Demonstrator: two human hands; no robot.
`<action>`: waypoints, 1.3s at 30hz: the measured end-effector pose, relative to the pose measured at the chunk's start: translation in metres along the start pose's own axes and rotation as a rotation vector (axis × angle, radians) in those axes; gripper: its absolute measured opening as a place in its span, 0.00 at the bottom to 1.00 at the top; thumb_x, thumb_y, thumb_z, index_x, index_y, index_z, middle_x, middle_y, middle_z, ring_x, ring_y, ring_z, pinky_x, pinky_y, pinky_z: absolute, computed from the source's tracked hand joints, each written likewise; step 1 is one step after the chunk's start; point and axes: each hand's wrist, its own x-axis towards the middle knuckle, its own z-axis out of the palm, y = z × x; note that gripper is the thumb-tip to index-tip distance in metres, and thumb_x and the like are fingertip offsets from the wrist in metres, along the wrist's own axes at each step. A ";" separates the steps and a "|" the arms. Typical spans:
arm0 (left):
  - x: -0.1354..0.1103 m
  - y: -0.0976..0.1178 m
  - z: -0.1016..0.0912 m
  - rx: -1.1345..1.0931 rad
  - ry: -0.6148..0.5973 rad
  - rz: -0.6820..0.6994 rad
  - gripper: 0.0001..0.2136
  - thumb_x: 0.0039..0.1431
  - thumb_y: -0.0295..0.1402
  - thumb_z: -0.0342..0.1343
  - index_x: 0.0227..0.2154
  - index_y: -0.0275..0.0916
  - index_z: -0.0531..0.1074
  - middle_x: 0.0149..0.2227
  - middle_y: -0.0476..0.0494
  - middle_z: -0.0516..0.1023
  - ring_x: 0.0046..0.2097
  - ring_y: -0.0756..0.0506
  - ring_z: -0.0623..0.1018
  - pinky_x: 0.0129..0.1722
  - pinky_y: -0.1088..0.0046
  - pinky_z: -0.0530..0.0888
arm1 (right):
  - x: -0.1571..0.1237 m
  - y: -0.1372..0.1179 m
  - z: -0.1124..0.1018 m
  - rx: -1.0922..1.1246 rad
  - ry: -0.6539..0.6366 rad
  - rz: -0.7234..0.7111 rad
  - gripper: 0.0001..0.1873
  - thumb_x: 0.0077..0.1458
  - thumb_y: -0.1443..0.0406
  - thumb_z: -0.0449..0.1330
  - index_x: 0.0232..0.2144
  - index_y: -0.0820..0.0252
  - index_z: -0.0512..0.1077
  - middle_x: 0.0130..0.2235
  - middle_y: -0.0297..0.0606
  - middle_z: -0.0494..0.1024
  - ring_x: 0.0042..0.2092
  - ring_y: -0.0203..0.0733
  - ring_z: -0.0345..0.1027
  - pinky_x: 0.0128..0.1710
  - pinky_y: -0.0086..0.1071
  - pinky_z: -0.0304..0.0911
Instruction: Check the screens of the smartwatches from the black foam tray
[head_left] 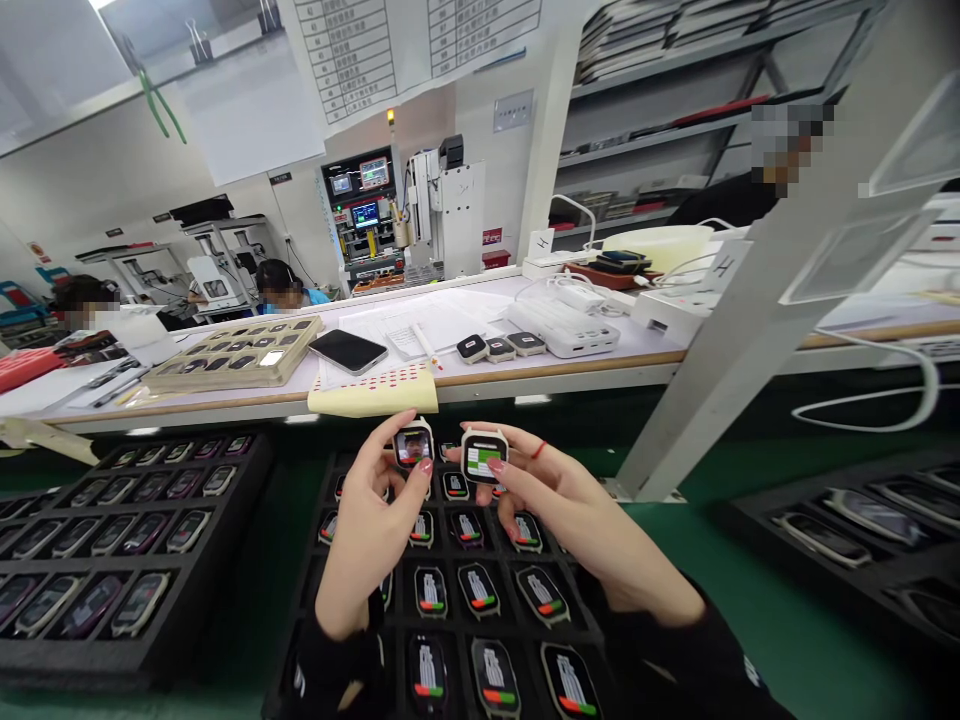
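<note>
My left hand is closed on a smartwatch without a strap, its thumb at the lower edge of the screen, which shows a picture. In my right hand is a second smartwatch, its screen lit white and green, with the thumb on the glass. Both watches are held up side by side, apart from each other, screens towards me. Beneath them lies a black foam tray with several watches in its pockets, their screens showing white text and red and green bars. My hands cover some pockets.
More foam trays of watches stand left and right on the green bench. A raised shelf holds a phone, a beige tray, small dark square units and a white box. A slanted post rises on the right.
</note>
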 end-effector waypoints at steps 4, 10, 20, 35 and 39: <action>-0.001 0.003 0.001 -0.018 0.004 -0.003 0.23 0.62 0.36 0.62 0.59 0.47 0.69 0.53 0.42 0.76 0.51 0.43 0.77 0.47 0.72 0.77 | 0.001 0.000 0.002 -0.028 0.004 0.001 0.28 0.61 0.52 0.68 0.57 0.60 0.68 0.42 0.44 0.75 0.33 0.41 0.67 0.20 0.24 0.67; 0.000 0.009 -0.001 -0.162 0.004 0.009 0.31 0.60 0.35 0.64 0.65 0.48 0.61 0.49 0.44 0.74 0.46 0.48 0.77 0.43 0.78 0.76 | -0.013 -0.012 -0.006 -0.074 0.045 0.033 0.31 0.61 0.52 0.69 0.60 0.59 0.68 0.36 0.37 0.74 0.24 0.35 0.64 0.23 0.29 0.70; -0.002 0.012 -0.010 -0.245 -0.027 0.039 0.30 0.59 0.35 0.66 0.63 0.49 0.64 0.47 0.46 0.73 0.46 0.50 0.76 0.47 0.78 0.75 | -0.001 0.041 -0.112 -0.524 0.233 0.175 0.46 0.53 0.46 0.72 0.64 0.61 0.61 0.43 0.43 0.77 0.31 0.44 0.73 0.35 0.40 0.77; -0.014 0.017 0.001 -0.250 -0.094 -0.021 0.30 0.59 0.35 0.65 0.63 0.48 0.62 0.48 0.44 0.72 0.48 0.47 0.74 0.43 0.76 0.74 | 0.089 0.121 -0.160 -1.171 0.130 0.475 0.10 0.70 0.63 0.63 0.50 0.62 0.73 0.50 0.42 0.74 0.46 0.48 0.73 0.46 0.43 0.74; -0.011 0.017 -0.001 -0.237 -0.091 -0.016 0.30 0.59 0.35 0.65 0.63 0.48 0.63 0.47 0.44 0.72 0.48 0.46 0.75 0.43 0.75 0.74 | 0.080 0.124 -0.167 -1.144 0.094 0.523 0.13 0.71 0.62 0.63 0.53 0.62 0.71 0.48 0.42 0.75 0.41 0.44 0.74 0.38 0.37 0.76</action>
